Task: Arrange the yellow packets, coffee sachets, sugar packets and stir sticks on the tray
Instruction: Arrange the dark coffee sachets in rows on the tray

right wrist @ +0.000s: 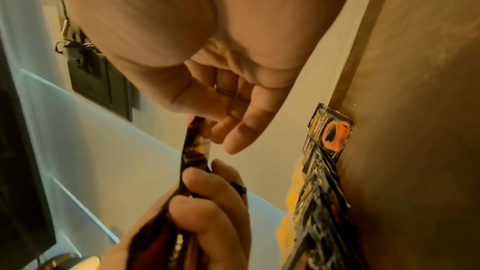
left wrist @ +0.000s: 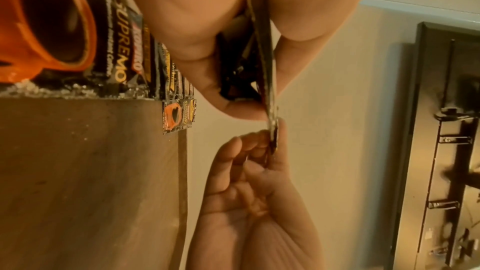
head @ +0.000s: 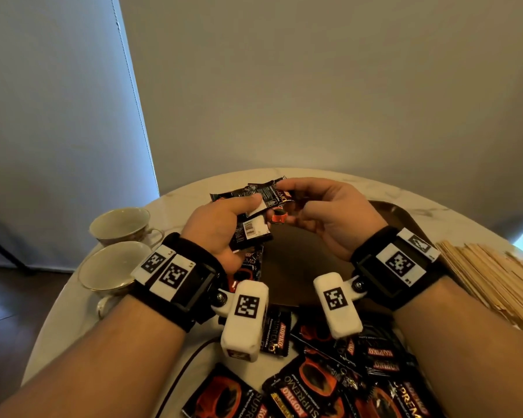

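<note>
Both hands raised above the brown tray on the marble table. My left hand grips a fanned bundle of black coffee sachets, thumb pressed flat on the top one and fingers curled beneath; the sachets project far and right of that thumb. My right hand pinches the right end of the same bundle between thumb and forefinger, the remaining fingers loosely curled under the palm. In the left wrist view the sachets appear edge-on, clamped between thumb and fingers, with the right hand's fingertips touching their far end. Loose sachets lie heaped at the near edge of the table, stir sticks stacked at right, two teacups at left.
</note>
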A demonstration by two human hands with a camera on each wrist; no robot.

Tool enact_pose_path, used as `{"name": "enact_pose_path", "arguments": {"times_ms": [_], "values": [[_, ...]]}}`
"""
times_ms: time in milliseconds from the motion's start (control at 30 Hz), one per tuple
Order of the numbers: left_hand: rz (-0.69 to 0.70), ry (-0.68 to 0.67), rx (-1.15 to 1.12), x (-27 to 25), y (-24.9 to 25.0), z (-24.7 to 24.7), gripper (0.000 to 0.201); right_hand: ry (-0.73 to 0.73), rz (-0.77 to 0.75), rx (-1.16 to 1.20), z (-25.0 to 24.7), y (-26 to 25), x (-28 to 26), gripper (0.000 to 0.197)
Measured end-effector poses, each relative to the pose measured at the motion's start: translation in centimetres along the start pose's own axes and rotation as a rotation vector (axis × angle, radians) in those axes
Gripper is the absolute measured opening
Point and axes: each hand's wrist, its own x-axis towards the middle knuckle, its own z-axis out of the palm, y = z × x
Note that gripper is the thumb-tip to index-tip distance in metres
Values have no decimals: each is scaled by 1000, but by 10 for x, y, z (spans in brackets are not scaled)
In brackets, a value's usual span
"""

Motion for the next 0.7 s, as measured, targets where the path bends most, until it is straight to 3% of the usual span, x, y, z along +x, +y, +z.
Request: {"name": "enact_pose_path", "arguments": {"times_ms": [167, 367, 433, 567, 700], "values": [[-35, -113, -41, -8, 2, 0, 21, 111, -74, -166, 3, 6, 1, 21], [-6, -165, -180, -14, 0, 4, 10, 237, -60, -123, 2, 9, 4, 16], [18, -167, -184, -15, -1, 5, 19, 258, -59, -104, 1, 7, 3, 11], [36, -82, -110, -10, -2, 5, 59, 289, -83, -42, 0, 4, 3, 6], [149, 74, -144, -7, 1, 5, 53, 288, -86, 25, 1, 0, 1, 6]]}}
